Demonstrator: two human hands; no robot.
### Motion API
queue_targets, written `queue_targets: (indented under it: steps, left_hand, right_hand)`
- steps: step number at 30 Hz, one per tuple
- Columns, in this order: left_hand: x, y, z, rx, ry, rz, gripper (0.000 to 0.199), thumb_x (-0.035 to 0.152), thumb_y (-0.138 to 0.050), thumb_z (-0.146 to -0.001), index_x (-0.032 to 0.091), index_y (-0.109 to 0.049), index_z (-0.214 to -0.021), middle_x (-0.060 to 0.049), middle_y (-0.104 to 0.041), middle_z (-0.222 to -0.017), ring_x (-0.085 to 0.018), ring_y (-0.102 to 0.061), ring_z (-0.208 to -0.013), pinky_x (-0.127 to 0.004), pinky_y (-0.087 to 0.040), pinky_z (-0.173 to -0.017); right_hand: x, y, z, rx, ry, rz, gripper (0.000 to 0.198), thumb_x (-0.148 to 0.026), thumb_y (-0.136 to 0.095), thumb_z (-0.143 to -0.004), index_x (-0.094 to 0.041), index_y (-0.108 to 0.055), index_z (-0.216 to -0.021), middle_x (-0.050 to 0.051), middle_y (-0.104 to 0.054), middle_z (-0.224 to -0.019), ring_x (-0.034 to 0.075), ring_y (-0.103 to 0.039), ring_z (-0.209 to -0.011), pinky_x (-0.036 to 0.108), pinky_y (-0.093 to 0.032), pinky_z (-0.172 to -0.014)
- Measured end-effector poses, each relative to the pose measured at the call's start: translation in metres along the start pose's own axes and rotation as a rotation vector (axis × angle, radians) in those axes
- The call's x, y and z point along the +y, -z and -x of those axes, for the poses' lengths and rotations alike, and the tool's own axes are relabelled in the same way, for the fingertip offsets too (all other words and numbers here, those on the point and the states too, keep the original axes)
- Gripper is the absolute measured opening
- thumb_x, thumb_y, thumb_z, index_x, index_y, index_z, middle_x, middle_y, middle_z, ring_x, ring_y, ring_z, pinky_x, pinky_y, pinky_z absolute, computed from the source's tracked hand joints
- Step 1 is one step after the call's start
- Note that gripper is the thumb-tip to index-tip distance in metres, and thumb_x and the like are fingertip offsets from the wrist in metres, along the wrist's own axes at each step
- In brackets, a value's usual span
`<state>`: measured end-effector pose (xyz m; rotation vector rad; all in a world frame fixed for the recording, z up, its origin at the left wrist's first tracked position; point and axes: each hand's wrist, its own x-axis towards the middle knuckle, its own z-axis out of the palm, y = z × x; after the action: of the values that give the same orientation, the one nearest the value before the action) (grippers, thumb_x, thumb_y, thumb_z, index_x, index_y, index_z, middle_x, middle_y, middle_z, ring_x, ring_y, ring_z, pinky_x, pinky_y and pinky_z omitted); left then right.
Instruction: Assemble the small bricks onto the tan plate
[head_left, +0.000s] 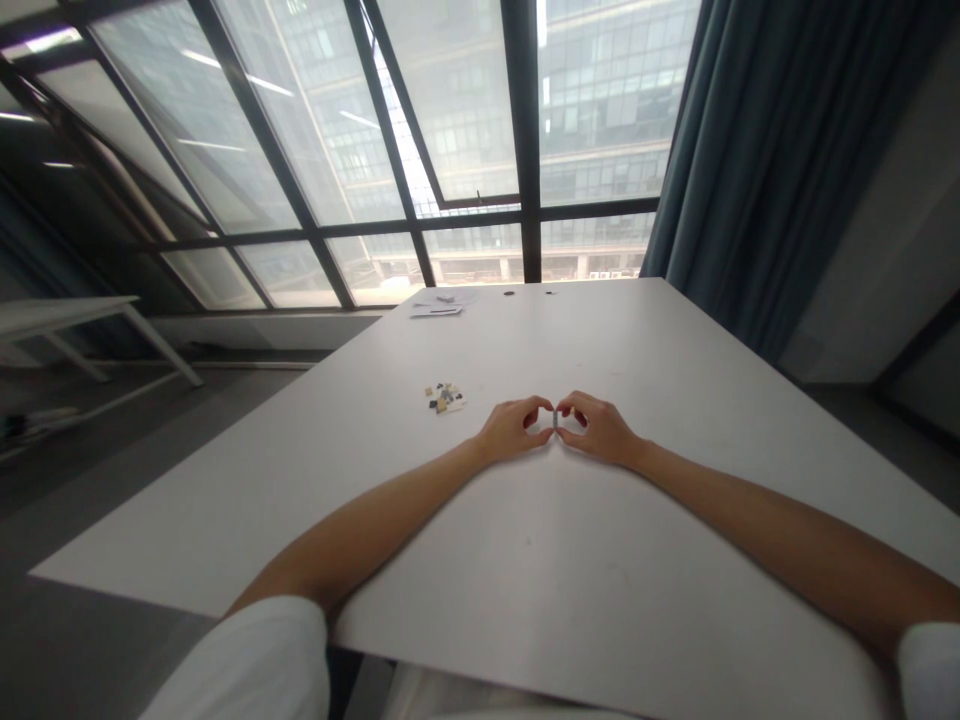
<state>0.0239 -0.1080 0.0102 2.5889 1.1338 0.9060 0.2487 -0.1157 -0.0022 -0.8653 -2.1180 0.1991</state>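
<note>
Between the fingertips of both hands is a small grey building block, held upright just over the white table. My left hand grips it from the left, thumb and fingers curved into a ring. From the right, my right hand pinches the same block in a mirrored curve. The fine shape of the block is too small to make out. To the left of my left hand lies a loose pile of small pieces in tan, black, grey and white.
Papers with small items on them lie at the table's far left. A dark round disc and a small dark object are near the far edge. Beyond are windows, a blue curtain and another table.
</note>
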Motion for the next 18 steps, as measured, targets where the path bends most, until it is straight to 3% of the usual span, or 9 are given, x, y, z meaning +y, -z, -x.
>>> queue_targets:
  steps: [18]
  left_hand:
    - [0.0001,0.0000,0.0010,-0.016,-0.002,0.029,0.036,0.038,-0.068,-0.079,0.020,-0.063,-0.110,0.008,-0.049,-0.065,-0.008,-0.044,-0.056,-0.021,-0.035,-0.060]
  right_hand:
    - [0.0030,0.0000,0.0002,-0.027,0.029,-0.035,0.023,-0.020,-0.069,-0.078,-0.022,-0.063,-0.100,0.001,-0.063,-0.087,0.012,-0.049,-0.064,0.025,-0.041,-0.063]
